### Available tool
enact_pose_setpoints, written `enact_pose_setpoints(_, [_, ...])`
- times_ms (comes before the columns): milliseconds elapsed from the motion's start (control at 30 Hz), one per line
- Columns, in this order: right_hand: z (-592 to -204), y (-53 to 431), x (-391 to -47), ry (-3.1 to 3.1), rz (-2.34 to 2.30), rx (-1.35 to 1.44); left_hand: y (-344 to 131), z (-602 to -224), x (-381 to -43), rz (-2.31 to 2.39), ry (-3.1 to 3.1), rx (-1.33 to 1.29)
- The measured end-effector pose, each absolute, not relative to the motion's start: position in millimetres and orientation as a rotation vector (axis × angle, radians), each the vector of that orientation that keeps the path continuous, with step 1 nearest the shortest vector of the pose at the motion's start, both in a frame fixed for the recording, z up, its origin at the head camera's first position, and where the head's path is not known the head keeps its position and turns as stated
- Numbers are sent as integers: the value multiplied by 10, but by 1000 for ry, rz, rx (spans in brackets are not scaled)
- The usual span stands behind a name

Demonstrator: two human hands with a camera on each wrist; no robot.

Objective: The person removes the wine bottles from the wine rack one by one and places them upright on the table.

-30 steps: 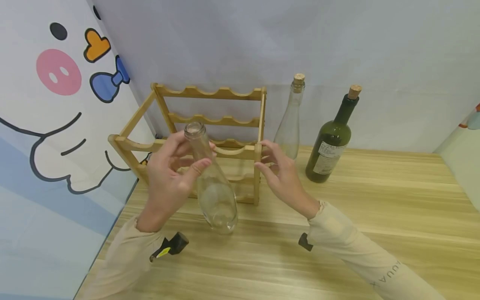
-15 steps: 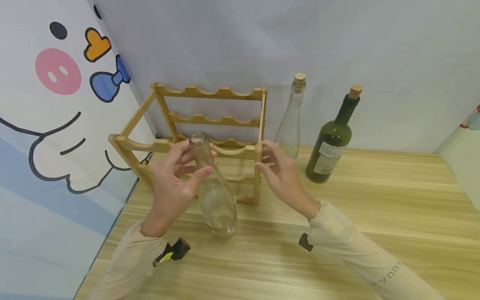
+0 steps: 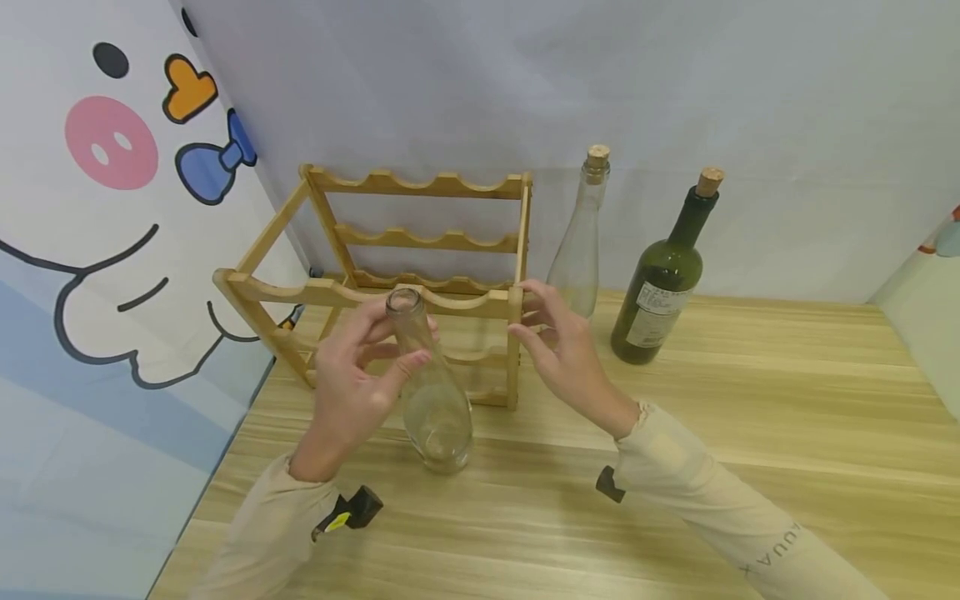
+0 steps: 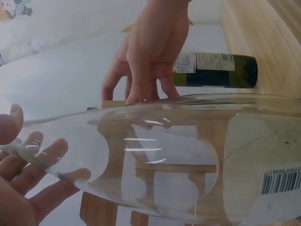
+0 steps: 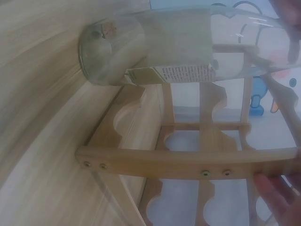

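My left hand point(image 3: 357, 387) holds a clear glass bottle point(image 3: 438, 417) around its neck, thumb on the near side. The bottle has no cork in its mouth and tilts slightly, its base right at the tabletop in front of the wooden wine rack point(image 3: 300, 293). A label with a barcode point(image 4: 282, 180) shows on its side in the left wrist view. My right hand point(image 3: 564, 354) grips the rack's front right post point(image 3: 514, 350) near the top, thumb in front. In the right wrist view, the right fingers point(image 5: 275, 200) meet the rack's upright at the lower right.
Behind my right hand stands a corked clear bottle point(image 3: 577, 258). Farther right is a corked green wine bottle point(image 3: 660, 283) with a white label. The wooden table point(image 3: 750, 375) meets a pale backdrop, and a cartoon panel point(image 3: 112, 250) borders the left side.
My left hand has brought the bottle's neck down and slightly right, so the bottle stands more upright. The right hand keeps its grip on the rack, which stays in place.
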State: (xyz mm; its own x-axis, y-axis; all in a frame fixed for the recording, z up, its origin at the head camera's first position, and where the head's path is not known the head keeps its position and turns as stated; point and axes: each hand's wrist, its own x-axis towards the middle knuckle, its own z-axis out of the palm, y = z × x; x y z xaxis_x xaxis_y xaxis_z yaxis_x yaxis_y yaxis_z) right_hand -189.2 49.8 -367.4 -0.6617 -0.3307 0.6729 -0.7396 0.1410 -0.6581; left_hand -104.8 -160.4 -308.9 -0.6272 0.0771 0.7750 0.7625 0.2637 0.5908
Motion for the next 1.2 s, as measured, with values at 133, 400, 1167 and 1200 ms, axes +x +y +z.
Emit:
enact_pose_setpoints(133, [-3680,492,-1897,-2053,1530,1031,-1612,-3103,-1047,-1413,-1916,-744])
enact_pose_setpoints(400, [-3679,498,-1891,-2059,1520,1017,-1612,-3086,-1023,-1481,-1971,-718])
enact_pose_setpoints(1167, [-3337,526,-1664,-2219,1686,1011,-1825,-2940,-953,-1678,-1934,-684])
enact_pose_setpoints(1200, [-3326,539,-1660,-2241,1696,1010,-1842,-2944,-958,-1692,-1913,-681])
